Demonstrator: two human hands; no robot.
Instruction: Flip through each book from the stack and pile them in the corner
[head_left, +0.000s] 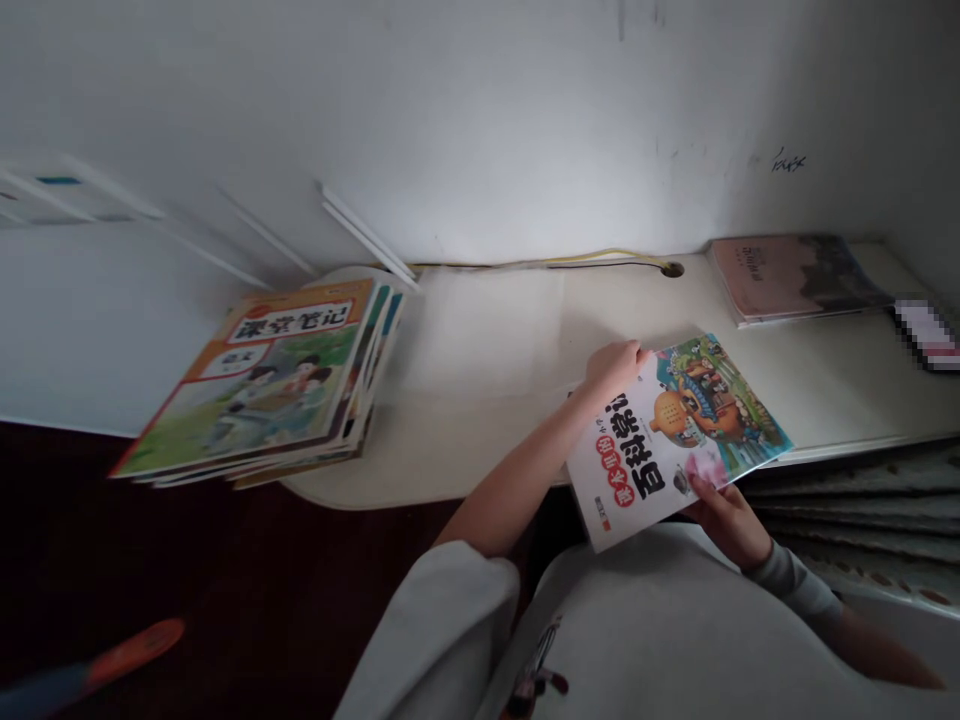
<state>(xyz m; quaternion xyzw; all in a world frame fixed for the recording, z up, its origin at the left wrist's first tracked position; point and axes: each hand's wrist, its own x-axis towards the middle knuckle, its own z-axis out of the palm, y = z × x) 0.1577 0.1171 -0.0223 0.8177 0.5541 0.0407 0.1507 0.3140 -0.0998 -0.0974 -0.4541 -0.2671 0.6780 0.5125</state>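
Holding illustrated paperback (697,420) flat, long axis slanting up rightward.

Stacked workbooks (255,385) lie left of the held book (679,435).

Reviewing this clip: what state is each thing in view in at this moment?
Left hand: gripping the book's upper edge.
Right hand: holding the book's lower edge.
Softcover encyclopedia book: closed, cover up, tilted, at the desk's front edge.
Stack of softcover books: lying flat, slightly fanned, on the cream desk.
Pink book: closed, lying flat on the desk.
Yellow-and-black cable: running along the desk's back edge into a grommet hole.
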